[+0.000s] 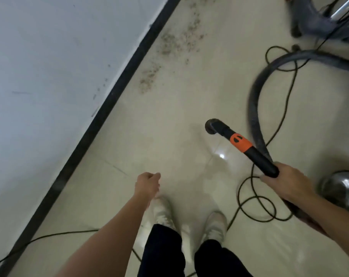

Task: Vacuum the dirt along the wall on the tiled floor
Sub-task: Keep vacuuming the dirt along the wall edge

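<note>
Brown dirt (169,44) lies scattered on the cream tiled floor (169,126) close to the dark skirting (101,118) of the white wall (49,66). My right hand (287,182) grips the black vacuum wand (255,154) with its orange collar; the round nozzle (212,126) points down over bare tile, well short of the dirt. My left hand (148,183) hangs free above my left shoe with fingers loosely curled, holding nothing.
A grey hose (255,100) loops on the right toward the vacuum body (319,19) at the top right. A black cable (257,204) coils across the floor by my feet (215,224). A shiny metal canister (343,186) stands at the right edge.
</note>
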`<state>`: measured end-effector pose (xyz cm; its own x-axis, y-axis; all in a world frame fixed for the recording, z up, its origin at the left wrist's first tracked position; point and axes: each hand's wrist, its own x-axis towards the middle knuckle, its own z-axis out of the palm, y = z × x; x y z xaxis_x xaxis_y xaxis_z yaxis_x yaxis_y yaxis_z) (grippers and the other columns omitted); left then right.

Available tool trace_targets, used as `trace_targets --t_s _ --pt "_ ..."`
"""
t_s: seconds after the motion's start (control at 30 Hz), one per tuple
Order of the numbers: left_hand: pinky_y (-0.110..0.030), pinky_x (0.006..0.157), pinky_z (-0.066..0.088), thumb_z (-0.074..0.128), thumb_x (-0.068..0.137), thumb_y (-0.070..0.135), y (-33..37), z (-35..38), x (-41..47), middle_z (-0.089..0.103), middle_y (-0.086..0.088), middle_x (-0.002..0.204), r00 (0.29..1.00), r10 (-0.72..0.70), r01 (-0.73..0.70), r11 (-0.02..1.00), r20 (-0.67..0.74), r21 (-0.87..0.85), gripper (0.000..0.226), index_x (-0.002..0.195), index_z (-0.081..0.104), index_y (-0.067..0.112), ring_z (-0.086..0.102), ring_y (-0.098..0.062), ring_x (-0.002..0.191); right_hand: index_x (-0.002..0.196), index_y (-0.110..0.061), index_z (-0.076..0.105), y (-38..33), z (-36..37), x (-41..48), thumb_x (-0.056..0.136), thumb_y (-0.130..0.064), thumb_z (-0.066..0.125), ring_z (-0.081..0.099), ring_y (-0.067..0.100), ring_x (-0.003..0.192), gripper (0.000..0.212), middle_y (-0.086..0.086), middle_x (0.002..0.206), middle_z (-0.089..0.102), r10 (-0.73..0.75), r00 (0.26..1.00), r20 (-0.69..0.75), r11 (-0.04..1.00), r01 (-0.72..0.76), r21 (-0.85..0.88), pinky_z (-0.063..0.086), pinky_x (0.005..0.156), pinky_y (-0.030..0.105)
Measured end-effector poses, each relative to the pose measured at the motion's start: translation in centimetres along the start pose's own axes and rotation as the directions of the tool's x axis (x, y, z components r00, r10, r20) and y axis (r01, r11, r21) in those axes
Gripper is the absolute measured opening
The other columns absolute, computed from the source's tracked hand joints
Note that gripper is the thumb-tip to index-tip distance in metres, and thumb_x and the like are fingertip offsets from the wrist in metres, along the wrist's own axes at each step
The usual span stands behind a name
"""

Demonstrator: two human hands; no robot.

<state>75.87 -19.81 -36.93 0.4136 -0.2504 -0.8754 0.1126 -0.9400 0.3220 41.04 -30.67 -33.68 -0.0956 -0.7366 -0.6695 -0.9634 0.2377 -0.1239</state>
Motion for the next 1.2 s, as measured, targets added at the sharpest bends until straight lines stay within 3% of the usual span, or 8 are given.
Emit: trace_targets --t_s 0.17,0.33,0.47,0.6,0.8,0.97,1.13,1.2 --pt "-0.038 0.085 0.054 0.06 0.089 0.031 -12.1 0.4 6.3 0.071 -0.015 0.094 0.999 0.041 -0.037 0.967 -0.01 0.254 0.022 0.091 0.065 0.01 0.066 -0.033 0.093 0.094 -0.025 0.056 -1.6 11.1 2.7 0.08 -0.048 0.072 0.061 0.03 0.076 0.031 0.004 0.08 0.066 -0.095 0.996 0.001 0.992 0.094 0.083 0.044 0.065 0.036" --pt "-0.037 0.089 0.051 0.057 0.091 0.035 -19.2 -0.5 16.0 0.069 -0.013 0.103 0.989 0.142 -0.114 0.91 -0.04 0.399 0.028 0.104 0.066 0.011 0.064 -0.031 0.099 0.087 -0.018 0.06 -4.9 19.1 8.4 0.079 -0.029 0.072 0.069 0.025 0.063 0.018 0.002 0.062 0.069 -0.076 0.991 -0.108 0.938 0.108 0.331 0.057 0.072 0.044" --pt "-0.031 0.086 0.043 0.054 0.093 0.031 -25.4 -3.6 21.2 0.064 -0.011 0.111 0.983 0.091 0.002 0.868 -0.162 0.497 0.03 0.11 0.063 0.009 0.058 -0.032 0.108 0.079 -0.023 0.056 -7.3 24.8 7.2 0.075 -0.03 0.072 0.066 0.022 0.062 0.017 0.0 0.059 0.067 -0.315 0.948 0.042 0.943 0.308 0.125 0.055 0.066 0.039" --pt "-0.034 0.084 0.045 0.049 0.092 0.029 -31.4 -7.6 25.0 0.065 -0.018 0.11 0.956 0.022 0.149 0.824 -0.294 0.547 0.031 0.105 0.061 0.004 0.058 -0.036 0.104 0.091 -0.032 0.053 -10.6 32.2 4.5 0.077 -0.044 0.067 0.059 0.016 0.071 0.023 -0.007 0.074 0.058 -0.551 0.741 0.385 0.75 0.642 -0.16 0.042 0.06 0.029" --pt "-0.037 0.084 0.047 0.048 0.091 0.027 -33.3 -13.0 29.9 0.06 -0.017 0.108 0.863 0.127 0.186 0.82 -0.488 0.542 0.027 0.103 0.06 0.006 0.059 -0.035 0.101 0.089 -0.027 0.051 -15.4 36.2 7.9 0.078 -0.042 0.065 0.053 0.013 0.06 0.023 -0.005 0.068 0.057 -0.643 0.743 0.187 0.736 0.667 -0.12 0.033 0.049 0.022" --pt "-0.037 0.081 0.049 0.05 0.092 0.028 -33.0 -17.7 34.1 0.057 -0.016 0.103 0.781 0.186 0.166 0.858 -0.596 0.486 0.026 0.102 0.057 0.005 0.057 -0.033 0.095 0.082 -0.029 0.05 -14.9 36.1 9.7 0.069 -0.046 0.061 0.051 0.006 0.059 0.024 -0.007 0.067 0.055 -0.714 0.557 0.425 0.515 0.828 -0.219 0.036 0.054 0.019" --pt "-0.038 0.09 0.045 0.053 0.094 0.029 -31.3 -19.3 34.3 0.058 -0.021 0.119 0.785 0.218 0.071 0.898 -0.58 0.434 0.035 0.114 0.058 0.0 0.055 -0.037 0.109 0.081 -0.032 0.047 -15.5 36.0 9.2 0.069 -0.049 0.059 0.054 0.009 0.066 0.024 -0.008 0.07 0.055 -0.762 0.489 0.423 0.397 0.87 -0.292 0.035 0.055 0.022" --pt "-0.038 0.092 0.046 0.052 0.094 0.03 -31.6 -17.7 33.0 0.056 -0.02 0.12 0.814 0.224 0.063 0.883 -0.535 0.466 0.035 0.116 0.057 0.003 0.055 -0.035 0.109 0.087 -0.03 0.051 -16.0 35.7 8.2 0.074 -0.045 0.063 0.056 0.012 0.069 0.023 -0.007 0.073 0.057 -0.766 0.516 0.383 0.405 0.85 -0.337 0.036 0.055 0.024"
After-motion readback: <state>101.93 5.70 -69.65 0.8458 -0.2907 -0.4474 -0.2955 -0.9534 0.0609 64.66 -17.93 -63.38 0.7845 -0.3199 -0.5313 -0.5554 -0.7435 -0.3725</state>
